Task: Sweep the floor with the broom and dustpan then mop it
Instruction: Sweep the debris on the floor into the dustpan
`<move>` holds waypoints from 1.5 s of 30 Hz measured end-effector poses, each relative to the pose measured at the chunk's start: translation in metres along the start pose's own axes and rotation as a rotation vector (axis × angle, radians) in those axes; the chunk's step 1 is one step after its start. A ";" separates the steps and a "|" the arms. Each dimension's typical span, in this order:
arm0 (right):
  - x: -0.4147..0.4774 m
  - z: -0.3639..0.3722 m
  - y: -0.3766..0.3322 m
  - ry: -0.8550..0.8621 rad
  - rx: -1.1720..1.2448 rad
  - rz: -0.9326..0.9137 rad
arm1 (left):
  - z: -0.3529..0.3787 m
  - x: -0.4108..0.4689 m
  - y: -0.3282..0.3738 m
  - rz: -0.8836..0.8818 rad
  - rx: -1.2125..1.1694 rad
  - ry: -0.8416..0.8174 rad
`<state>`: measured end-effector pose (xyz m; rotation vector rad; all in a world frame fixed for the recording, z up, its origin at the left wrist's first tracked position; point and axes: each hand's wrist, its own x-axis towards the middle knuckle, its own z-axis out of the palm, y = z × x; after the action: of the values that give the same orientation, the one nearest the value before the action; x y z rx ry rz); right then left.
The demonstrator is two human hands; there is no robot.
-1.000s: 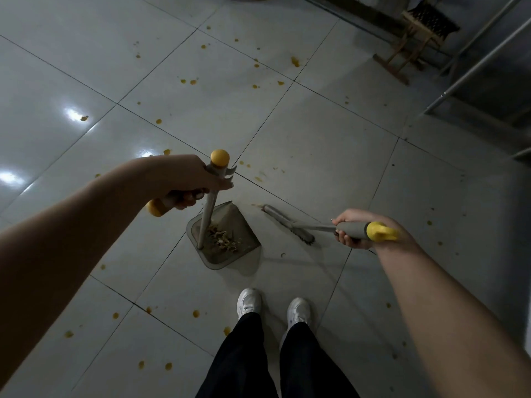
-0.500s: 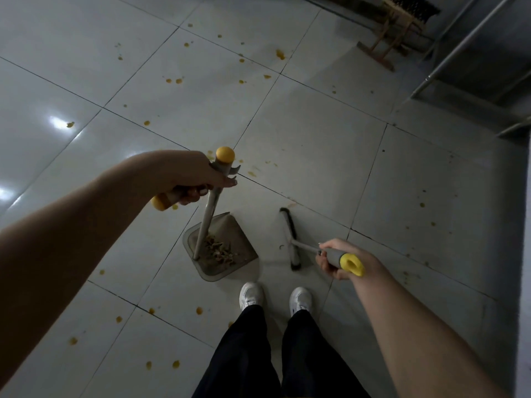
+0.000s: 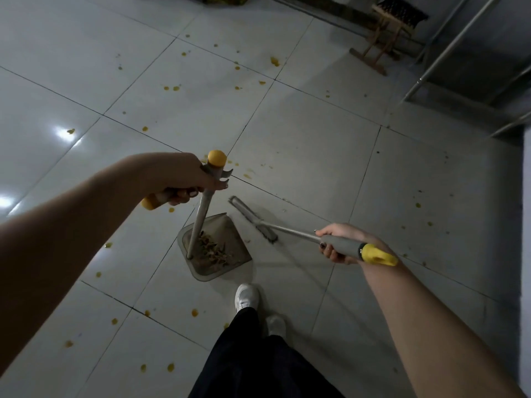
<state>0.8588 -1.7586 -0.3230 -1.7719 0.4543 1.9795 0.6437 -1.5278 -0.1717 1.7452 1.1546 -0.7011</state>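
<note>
Clutching dustpan handle (image 3: 202,214) in left grip (image 3: 184,178), broom handle (image 3: 293,231) in right grip (image 3: 342,235).

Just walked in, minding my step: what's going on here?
A person is sweeping. The left hand grips the handle of the dustpan, which sits on the tiled floor holding a pile of debris. The right hand grips the broom, its head low beside the pan. Yellow spots dot the floor.

Both bare arms (image 3: 71,225) reach forward. The left hand (image 3: 184,179) curls round the grey, yellow-capped dustpan handle (image 3: 201,219). The right hand (image 3: 347,234), lower, curls round the grey, yellow-tipped broom handle (image 3: 343,248).
</note>
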 end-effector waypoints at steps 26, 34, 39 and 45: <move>0.052 0.022 -0.020 -0.037 -0.022 -0.016 | 0.017 0.026 0.037 0.009 -0.074 0.048; 0.017 0.011 -0.036 -0.028 -0.064 0.072 | 0.012 0.021 0.011 -0.008 -0.102 0.051; 0.039 0.038 -0.032 0.074 -0.213 0.002 | 0.016 0.024 0.003 -0.012 -0.157 0.056; 0.058 0.064 -0.008 -0.031 -0.191 0.036 | 0.013 0.021 -0.004 -0.021 -0.162 0.055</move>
<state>0.8045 -1.7122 -0.3721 -1.8542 0.2973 2.1340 0.6490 -1.5304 -0.1960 1.6273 1.2339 -0.5585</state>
